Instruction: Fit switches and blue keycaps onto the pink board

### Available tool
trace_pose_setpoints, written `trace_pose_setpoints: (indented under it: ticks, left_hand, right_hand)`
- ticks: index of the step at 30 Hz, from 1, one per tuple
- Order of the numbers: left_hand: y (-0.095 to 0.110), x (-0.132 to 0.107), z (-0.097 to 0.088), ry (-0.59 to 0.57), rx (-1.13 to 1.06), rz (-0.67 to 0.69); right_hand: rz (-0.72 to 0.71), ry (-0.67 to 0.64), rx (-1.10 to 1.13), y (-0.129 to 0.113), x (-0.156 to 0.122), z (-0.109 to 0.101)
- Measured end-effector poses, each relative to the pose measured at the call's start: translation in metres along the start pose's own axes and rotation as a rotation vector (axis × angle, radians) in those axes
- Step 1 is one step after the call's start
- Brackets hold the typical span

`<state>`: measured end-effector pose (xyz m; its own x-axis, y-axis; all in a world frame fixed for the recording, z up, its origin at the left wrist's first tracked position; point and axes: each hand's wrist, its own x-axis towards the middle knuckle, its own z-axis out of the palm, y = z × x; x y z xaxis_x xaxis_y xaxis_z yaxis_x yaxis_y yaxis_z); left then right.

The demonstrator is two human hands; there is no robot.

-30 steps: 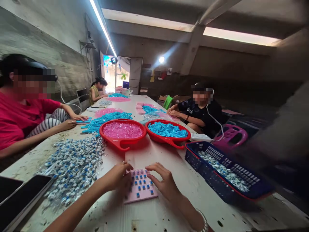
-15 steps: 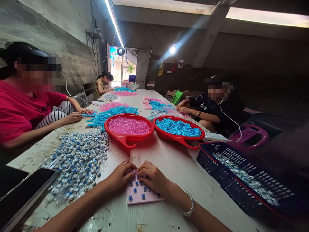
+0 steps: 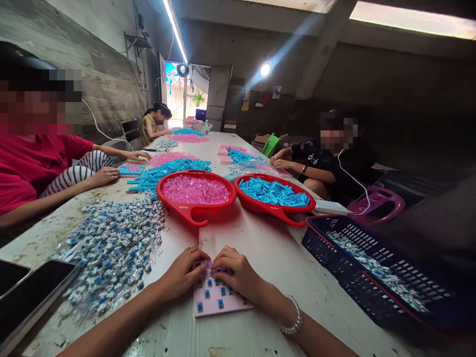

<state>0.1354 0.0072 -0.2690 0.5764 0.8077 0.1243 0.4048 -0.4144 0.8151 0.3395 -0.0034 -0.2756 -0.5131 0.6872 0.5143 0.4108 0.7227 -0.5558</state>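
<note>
The white table (image 3: 275, 263) bears a pink board (image 3: 213, 304), small loose parts (image 3: 115, 248), red bowls (image 3: 180, 208) and a blue basket (image 3: 334, 263).

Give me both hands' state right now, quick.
Left hand: curled at the pink board, by its far left corner; open, closed or holding, can't tell.
Right hand: curled over the board's far part; grip hidden, can't tell.

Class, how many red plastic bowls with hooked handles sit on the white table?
2 in view: the left red plastic bowl, holding translucent pink pieces, and beside it the right red plastic bowl, holding blue pieces.
</note>
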Motion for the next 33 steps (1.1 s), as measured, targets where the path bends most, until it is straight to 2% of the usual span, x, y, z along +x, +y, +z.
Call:
trace_pose_setpoints:
  ticks: [4,10,18,26,29,33]
  left_hand:
    - [-0.002,-0.001,0.003,0.015,0.031,0.008]
    - [-0.007,-0.002,0.013,0.031,0.040,0.035]
    - [-0.015,0.001,0.018,0.031,0.097,0.038]
    - [-0.007,-0.002,0.022,0.026,0.164,0.052]
    - [-0.008,-0.001,0.019,0.019,0.153,0.040]
    - [-0.006,-0.001,0.016,0.033,0.144,0.066]
  right_hand:
    - [0.017,-0.008,-0.058,-0.001,0.000,0.001]
    - [0.132,-0.041,-0.161,0.001,0.000,0.004]
    - [0.232,-0.161,-0.128,0.009,0.008,0.000]
    - [0.379,-0.133,-0.065,-0.005,0.012,-0.001]
    - [0.387,-0.120,-0.056,-0.006,0.013,-0.002]
    - [0.327,-0.071,-0.041,-0.004,0.010,0.000]
